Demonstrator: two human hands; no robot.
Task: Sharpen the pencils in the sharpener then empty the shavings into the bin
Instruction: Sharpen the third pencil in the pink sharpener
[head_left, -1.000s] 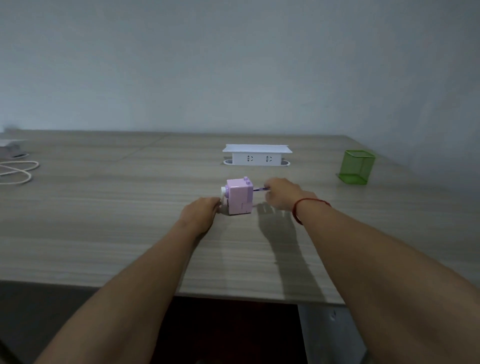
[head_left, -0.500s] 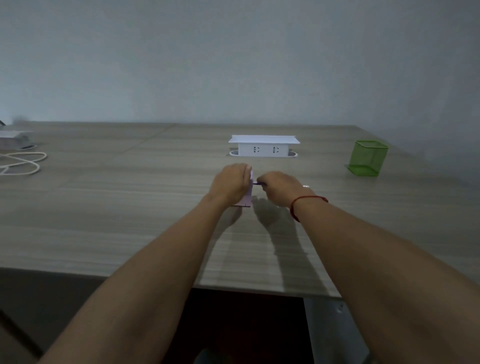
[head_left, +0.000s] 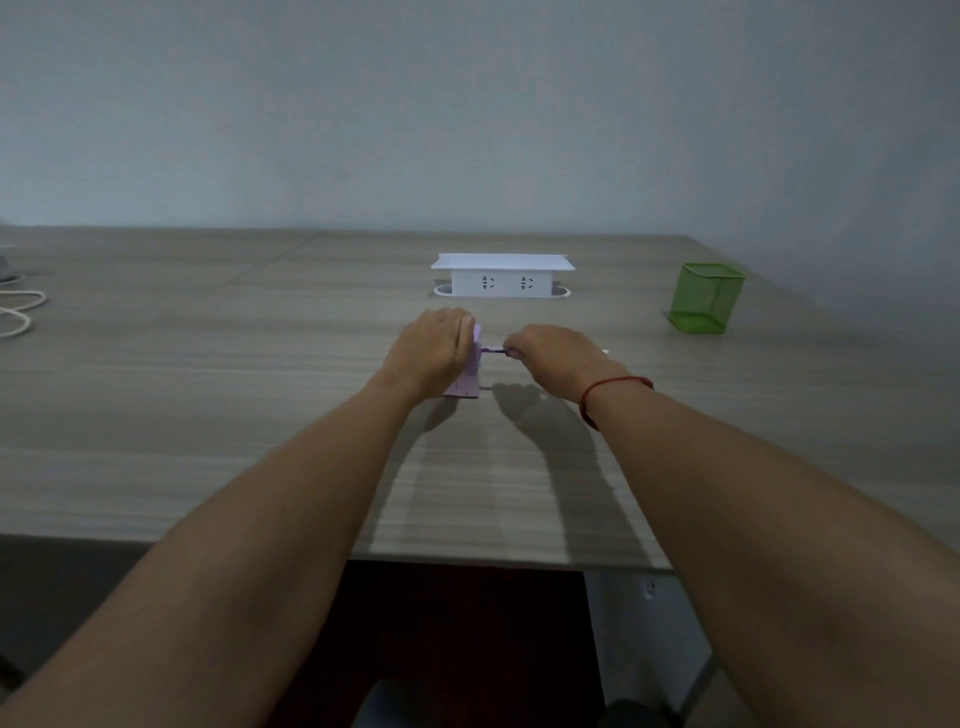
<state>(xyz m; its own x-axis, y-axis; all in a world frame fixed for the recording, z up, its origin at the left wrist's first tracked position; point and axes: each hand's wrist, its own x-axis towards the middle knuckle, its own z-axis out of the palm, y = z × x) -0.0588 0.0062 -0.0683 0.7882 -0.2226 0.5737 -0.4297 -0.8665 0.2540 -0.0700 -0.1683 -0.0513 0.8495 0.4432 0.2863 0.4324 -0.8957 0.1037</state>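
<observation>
Left hand (head_left: 431, 351) holds sharpener (head_left: 471, 375) (pencil (head_left: 492, 349) seemingly inserted rightward).

Table (head_left: 208, 405): matt wood-grain laminate. Sharpener (head_left: 470, 371): smooth pink plastic. Green holder (head_left: 704, 299): mesh. Socket box (head_left: 501, 278): white plastic.

left hand (head_left: 434, 349) holds sharpener (head_left: 470, 375) | right hand (head_left: 558, 354) pinches pencil (head_left: 493, 349) | green mesh container (head_left: 704, 301) right

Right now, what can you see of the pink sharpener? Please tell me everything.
The sharpener is a small pale pink box, plastic by its look, standing upright on the wooden table. Only its right side and lower edge show; the left hand clasps its top and hides the rest. A thin purple pencil sticks out level from its right face, pinched by the right hand.
</observation>
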